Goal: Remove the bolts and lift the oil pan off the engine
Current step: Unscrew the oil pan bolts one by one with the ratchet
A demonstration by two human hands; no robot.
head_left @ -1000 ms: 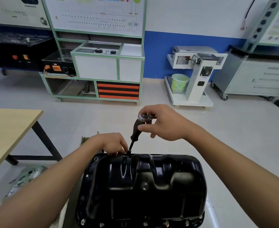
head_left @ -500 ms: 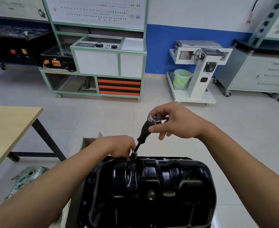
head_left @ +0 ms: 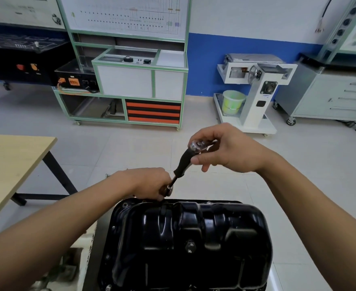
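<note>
While your right hand (head_left: 227,152) pinches the chrome cap of the black-handled driver (head_left: 183,162) between thumb and fingers, your left hand (head_left: 149,182) is curled around the tool's lower end, where the shaft meets the socket (head_left: 169,187). The driver leans, its top tilted to the right of its tip. The tip comes down at the far edge of the oil pan (head_left: 189,234), toward that edge's left corner. Whether the socket sits on a bolt cannot be told, because your left fingers cover the spot.

The oil pan is glossy black and fills the bottom centre of your view, its bottom facing up and its flange showing along the left and far sides. A drain plug (head_left: 189,246) stands near the middle of the pan's raised face.

Left of the pan is a wooden table (head_left: 11,164) on dark legs. Beyond the pan, across the tiled floor, stands a green-framed cabinet (head_left: 141,80). Beyond the pan and to its right are a white stand (head_left: 255,91) and a pale green bucket (head_left: 232,101).
</note>
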